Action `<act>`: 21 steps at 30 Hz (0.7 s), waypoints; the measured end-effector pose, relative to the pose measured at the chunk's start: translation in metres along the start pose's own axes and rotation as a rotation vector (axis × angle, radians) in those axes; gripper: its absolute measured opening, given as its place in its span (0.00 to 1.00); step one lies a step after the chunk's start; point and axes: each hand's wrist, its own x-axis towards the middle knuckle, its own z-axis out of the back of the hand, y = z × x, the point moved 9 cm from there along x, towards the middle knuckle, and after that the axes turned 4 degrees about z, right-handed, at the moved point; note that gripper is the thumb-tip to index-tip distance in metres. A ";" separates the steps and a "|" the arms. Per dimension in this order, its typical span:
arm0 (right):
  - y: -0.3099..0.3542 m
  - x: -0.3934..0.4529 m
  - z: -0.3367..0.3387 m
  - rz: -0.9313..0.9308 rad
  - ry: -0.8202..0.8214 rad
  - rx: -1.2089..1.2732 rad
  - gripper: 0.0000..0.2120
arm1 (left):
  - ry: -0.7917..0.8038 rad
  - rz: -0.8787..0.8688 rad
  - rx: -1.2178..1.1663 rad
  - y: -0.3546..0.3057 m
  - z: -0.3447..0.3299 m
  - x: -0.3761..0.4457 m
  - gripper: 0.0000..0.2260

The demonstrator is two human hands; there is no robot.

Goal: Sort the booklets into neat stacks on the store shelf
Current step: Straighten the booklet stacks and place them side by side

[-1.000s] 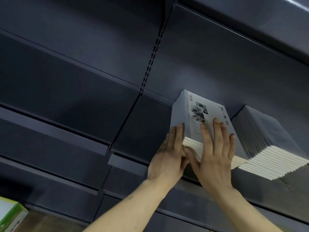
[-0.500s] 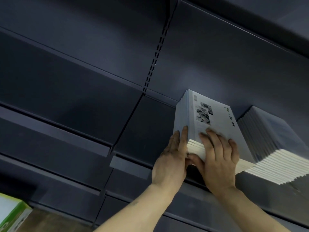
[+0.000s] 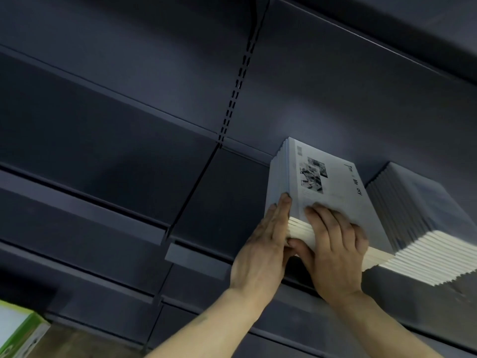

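A stack of pale grey booklets (image 3: 333, 182), its top cover printed with small photos and black lettering, lies on the dark shelf (image 3: 196, 257) above me. My left hand (image 3: 260, 254) presses flat against the stack's left side. My right hand (image 3: 335, 246) lies on the top cover with its thumb hooked under the cream page edges at the front. A second stack of grey booklets (image 3: 423, 218) sits just to the right, its page edges fanned into steps.
Dark empty shelves (image 3: 85, 210) run off to the left, with a slotted upright (image 3: 237, 81) between bays. Another shelf (image 3: 387, 29) hangs overhead. A white and green box (image 3: 18, 332) shows at the bottom left corner.
My right hand has slid back from the top cover toward the front edge and its fingers have curled. The stack has shifted slightly farther back on the shelf. The left hand stays at the side.
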 end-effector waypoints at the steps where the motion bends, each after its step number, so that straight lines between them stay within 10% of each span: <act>1: 0.000 0.000 0.000 0.004 -0.003 -0.005 0.28 | 0.001 0.001 -0.003 0.000 0.000 0.000 0.45; 21: -0.039 -0.032 0.029 -0.317 0.095 0.032 0.39 | 0.132 0.121 0.070 -0.007 0.010 -0.012 0.49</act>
